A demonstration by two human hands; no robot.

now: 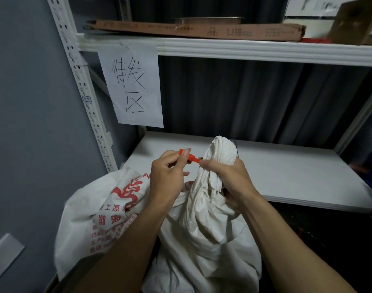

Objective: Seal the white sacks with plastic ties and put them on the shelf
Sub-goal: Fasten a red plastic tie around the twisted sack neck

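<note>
One white sack (pixel 204 225) stands in front of the shelf (pixel 286 174). The right hand (pixel 225 178) grips its gathered neck; the left hand (pixel 167 176) pinches a red tie (pixel 190 157) that reaches the neck. A second sack (pixel 85 208) with red print lies just left of it.

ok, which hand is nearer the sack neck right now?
Right. The right hand grips the sack neck itself. The left hand is beside it on the left, not touching it, pinching the red tie.

Both hands (pixel 202 176) hold sack neck (pixel 212 176) (bunched) and red tie (pixel 191 159).
</note>
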